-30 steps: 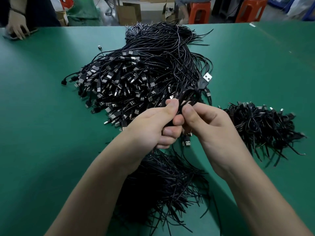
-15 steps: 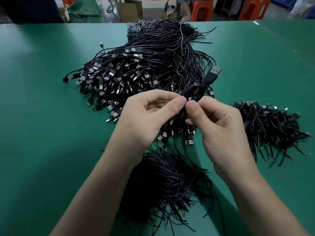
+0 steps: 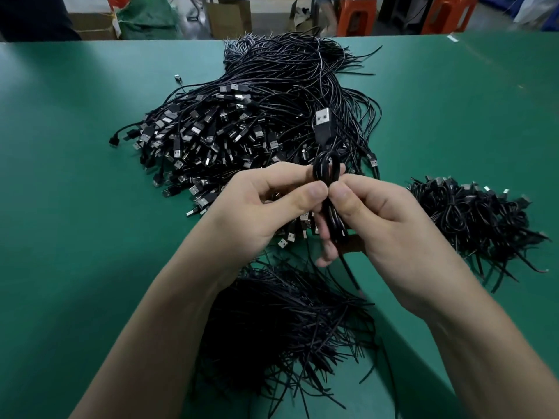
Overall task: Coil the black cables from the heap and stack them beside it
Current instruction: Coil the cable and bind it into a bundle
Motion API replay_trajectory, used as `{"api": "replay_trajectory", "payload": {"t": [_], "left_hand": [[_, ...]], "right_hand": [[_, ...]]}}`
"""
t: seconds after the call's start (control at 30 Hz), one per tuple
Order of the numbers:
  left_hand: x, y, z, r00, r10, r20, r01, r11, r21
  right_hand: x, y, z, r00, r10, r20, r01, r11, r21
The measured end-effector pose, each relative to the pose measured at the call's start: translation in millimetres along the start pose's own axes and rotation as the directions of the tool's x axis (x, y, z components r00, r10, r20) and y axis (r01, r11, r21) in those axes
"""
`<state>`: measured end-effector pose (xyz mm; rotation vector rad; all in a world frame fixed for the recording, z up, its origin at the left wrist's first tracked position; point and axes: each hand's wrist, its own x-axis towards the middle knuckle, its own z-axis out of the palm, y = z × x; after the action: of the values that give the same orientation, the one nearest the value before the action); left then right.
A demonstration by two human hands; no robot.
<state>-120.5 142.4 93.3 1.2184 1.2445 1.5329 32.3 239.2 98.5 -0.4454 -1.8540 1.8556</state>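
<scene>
A big heap of black USB cables (image 3: 242,128) covers the middle of the green table (image 3: 75,207). Above its near edge I hold one coiled black cable (image 3: 325,167) upright, its silver USB plug (image 3: 323,117) sticking up. My left hand (image 3: 266,207) pinches the coil between thumb and forefinger from the left. My right hand (image 3: 378,219) pinches it from the right, and the cable's loose tail runs down past its fingers. A stack of coiled cables (image 3: 475,216) lies to the right.
A bundle of thin black ties (image 3: 287,328) lies on the table under my forearms. Orange stools (image 3: 354,16) and cardboard boxes (image 3: 230,16) stand beyond the far edge. A dark figure (image 3: 33,16) stands at the far left corner.
The coil has risen and turned so its plug points up instead of to the right. Both thumbs have met on the coil. A hand at the far left has left the view.
</scene>
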Motion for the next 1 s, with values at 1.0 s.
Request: {"api": "replay_trajectory", "payload": {"t": [1.0], "left_hand": [[6,-17,16,0.967,0.133,-0.216,-0.105,0.985,0.136]], "right_hand": [[-1,0,-5,0.990,0.130,0.045,-0.123,0.983,-0.140]]}}
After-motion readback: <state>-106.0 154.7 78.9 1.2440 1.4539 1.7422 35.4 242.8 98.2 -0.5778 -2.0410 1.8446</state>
